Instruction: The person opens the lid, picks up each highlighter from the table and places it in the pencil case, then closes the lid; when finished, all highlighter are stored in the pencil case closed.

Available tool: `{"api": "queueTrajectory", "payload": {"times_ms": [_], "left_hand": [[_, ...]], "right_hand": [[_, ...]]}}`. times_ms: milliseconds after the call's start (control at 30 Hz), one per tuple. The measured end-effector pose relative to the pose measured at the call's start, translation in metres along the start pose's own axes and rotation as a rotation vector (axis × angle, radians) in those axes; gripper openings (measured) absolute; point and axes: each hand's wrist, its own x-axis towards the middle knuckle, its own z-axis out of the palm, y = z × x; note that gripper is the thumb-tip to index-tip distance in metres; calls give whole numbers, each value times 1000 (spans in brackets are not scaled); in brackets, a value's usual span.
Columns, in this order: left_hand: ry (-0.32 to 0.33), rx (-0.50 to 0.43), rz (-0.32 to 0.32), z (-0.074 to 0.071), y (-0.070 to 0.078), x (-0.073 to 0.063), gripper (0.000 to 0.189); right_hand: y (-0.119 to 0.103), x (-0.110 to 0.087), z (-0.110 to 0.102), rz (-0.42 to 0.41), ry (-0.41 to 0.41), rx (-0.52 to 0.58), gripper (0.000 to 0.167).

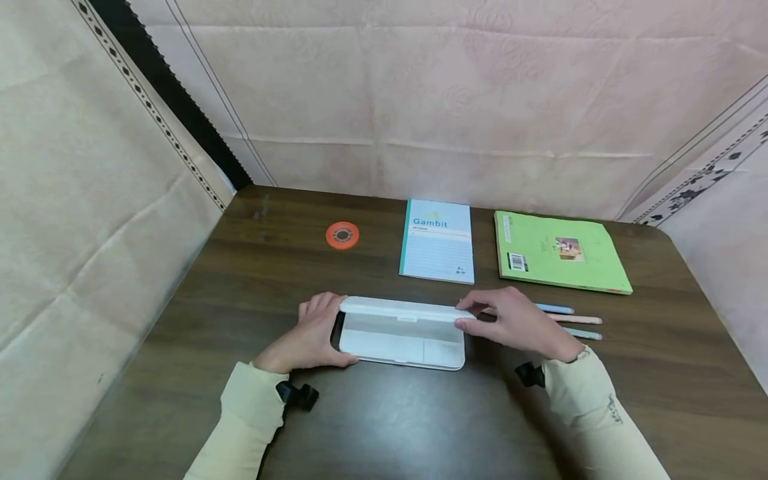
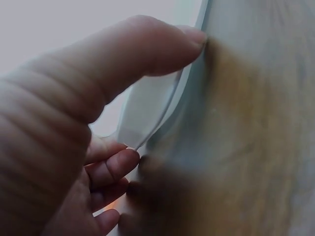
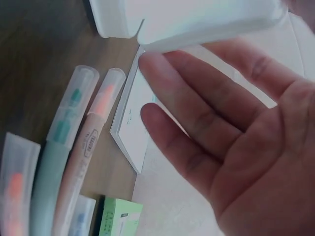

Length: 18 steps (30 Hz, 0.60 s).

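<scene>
A white pencil case (image 1: pixel 393 342) lies on the table with its hinged lid (image 1: pixel 396 307) raised, its inside and a small divided section facing me. My left hand (image 1: pixel 312 333) grips the case's left end, thumb at the front edge and fingers round the back. At the other end, my right hand (image 1: pixel 516 322) holds the lid's right corner between thumb and fingers. The right wrist view shows those fingers stretched along the outside of the lid (image 3: pixel 211 29). Just beside the right hand lie several capped highlighters, among them a green one (image 3: pixel 54 167) and a pink one (image 3: pixel 81 167).
Behind the case, a blue-and-white notebook (image 1: pixel 438 243) and a green book (image 1: pixel 561 253) lie flat. An orange tape roll (image 1: pixel 343 236) sits at the back left. Pale cloth (image 1: pixel 420 87) hangs along the far edge of the wooden table (image 1: pixel 396 427).
</scene>
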Motion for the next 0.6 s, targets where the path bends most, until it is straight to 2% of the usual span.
{"api": "queueTrajectory", "payload": {"times_ms": [167, 333, 467, 600], "left_hand": [[-8, 3, -11, 1, -1, 0, 90], [-7, -5, -5, 1, -2, 0, 90], [-3, -13, -2, 1, -1, -1, 89], [-5, -19, -2, 1, 0, -1, 90]], "right_hand": [[5, 2, -3, 22, 109, 13, 24], [11, 8, -3, -17, 211, 114, 13], [19, 15, -1, -41, 283, 144, 13], [28, 21, 1, -35, 312, 183, 14]]}}
